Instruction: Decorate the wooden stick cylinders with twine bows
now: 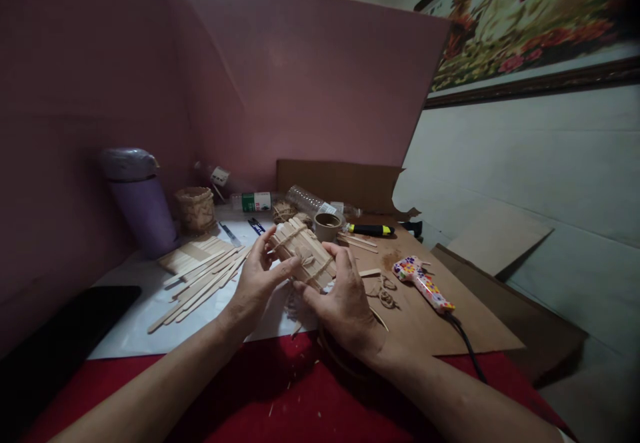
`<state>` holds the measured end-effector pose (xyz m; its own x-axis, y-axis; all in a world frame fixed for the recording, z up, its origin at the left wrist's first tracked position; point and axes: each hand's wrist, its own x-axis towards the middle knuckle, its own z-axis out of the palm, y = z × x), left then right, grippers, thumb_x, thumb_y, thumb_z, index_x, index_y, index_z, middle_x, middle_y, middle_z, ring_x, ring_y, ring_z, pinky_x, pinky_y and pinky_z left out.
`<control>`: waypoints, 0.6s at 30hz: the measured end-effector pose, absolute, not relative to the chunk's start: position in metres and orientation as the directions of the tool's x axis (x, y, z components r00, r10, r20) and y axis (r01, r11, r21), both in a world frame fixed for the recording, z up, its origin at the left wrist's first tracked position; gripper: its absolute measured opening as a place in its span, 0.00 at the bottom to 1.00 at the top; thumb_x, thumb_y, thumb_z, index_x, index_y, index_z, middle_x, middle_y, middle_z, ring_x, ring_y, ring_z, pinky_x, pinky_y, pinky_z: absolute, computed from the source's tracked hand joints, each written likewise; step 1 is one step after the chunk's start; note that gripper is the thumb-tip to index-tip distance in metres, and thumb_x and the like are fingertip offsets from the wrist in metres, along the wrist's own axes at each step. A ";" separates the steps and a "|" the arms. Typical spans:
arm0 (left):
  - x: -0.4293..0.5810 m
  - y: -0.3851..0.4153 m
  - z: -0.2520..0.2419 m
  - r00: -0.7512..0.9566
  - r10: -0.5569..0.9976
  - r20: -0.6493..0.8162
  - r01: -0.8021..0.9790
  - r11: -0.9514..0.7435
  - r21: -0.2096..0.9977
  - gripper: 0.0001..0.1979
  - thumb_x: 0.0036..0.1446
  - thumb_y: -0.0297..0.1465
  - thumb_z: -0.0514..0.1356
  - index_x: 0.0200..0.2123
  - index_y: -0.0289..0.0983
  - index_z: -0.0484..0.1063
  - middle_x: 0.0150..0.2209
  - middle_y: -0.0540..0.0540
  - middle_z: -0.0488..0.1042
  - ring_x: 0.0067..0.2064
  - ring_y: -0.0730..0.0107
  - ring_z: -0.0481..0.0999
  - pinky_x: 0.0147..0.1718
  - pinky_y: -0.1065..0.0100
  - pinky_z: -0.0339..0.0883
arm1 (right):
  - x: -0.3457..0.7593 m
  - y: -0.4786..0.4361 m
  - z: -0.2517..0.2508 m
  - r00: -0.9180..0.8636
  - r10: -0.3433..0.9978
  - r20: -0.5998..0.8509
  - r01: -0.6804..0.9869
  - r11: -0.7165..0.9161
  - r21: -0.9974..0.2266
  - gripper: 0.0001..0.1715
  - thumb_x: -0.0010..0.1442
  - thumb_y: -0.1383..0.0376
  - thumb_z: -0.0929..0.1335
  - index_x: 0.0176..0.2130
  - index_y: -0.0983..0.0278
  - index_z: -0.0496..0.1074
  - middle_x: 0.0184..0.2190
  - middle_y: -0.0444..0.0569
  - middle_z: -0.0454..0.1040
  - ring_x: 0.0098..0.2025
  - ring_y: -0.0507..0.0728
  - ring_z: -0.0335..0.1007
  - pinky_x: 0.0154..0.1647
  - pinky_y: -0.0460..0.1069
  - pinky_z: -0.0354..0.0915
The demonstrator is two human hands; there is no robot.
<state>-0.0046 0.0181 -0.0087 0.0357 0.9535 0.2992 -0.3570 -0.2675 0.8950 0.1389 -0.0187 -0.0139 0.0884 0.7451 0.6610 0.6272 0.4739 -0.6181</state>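
Note:
Between my two hands is a small craft piece of popsicle sticks [299,246] laid side by side, with twine bands across it and a little twine bow on its face. It is held tilted above the table. My left hand [260,273] grips its left end, the thumb on the front. My right hand [345,296] is closed on the right end, thumb below and fingers over the far edge. Loose popsicle sticks [205,283] lie fanned out left of my left hand. Curled twine [385,293] rests on the cardboard right of my right hand.
A patterned glue gun [423,283] with its cord lies at right. Behind stand a purple bottle [143,206], a twine-wrapped pot [195,208], a tape roll [328,225], plastic bottles [313,200] and a black-and-yellow cutter [371,230]. Scraps dot the red cloth [240,396].

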 end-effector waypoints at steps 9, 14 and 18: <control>-0.002 0.015 -0.007 0.034 0.955 0.295 -0.354 -0.265 0.897 0.38 0.45 0.35 0.71 0.59 0.38 0.62 0.55 0.39 0.69 0.54 0.54 0.70 0.50 0.57 0.68 | 0.138 -0.020 -0.013 0.089 0.762 0.642 0.621 0.461 -0.634 0.32 0.48 0.64 0.71 0.52 0.63 0.62 0.48 0.55 0.69 0.51 0.64 0.67 0.53 0.60 0.67; -0.001 0.014 -0.007 0.033 0.951 0.307 -0.330 -0.280 0.901 0.38 0.45 0.36 0.71 0.58 0.37 0.62 0.55 0.38 0.69 0.55 0.52 0.70 0.52 0.55 0.66 | 0.137 -0.020 -0.014 0.089 0.771 0.631 0.614 0.456 -0.644 0.32 0.49 0.63 0.72 0.52 0.64 0.63 0.48 0.55 0.69 0.51 0.64 0.67 0.53 0.60 0.66; -0.003 0.014 -0.006 0.012 0.964 0.266 -0.344 -0.246 0.906 0.36 0.48 0.39 0.69 0.59 0.40 0.61 0.54 0.40 0.70 0.53 0.55 0.71 0.49 0.58 0.67 | 0.137 -0.020 -0.013 0.105 0.790 0.604 0.593 0.438 -0.676 0.34 0.48 0.60 0.73 0.52 0.64 0.63 0.49 0.56 0.70 0.52 0.64 0.67 0.53 0.61 0.66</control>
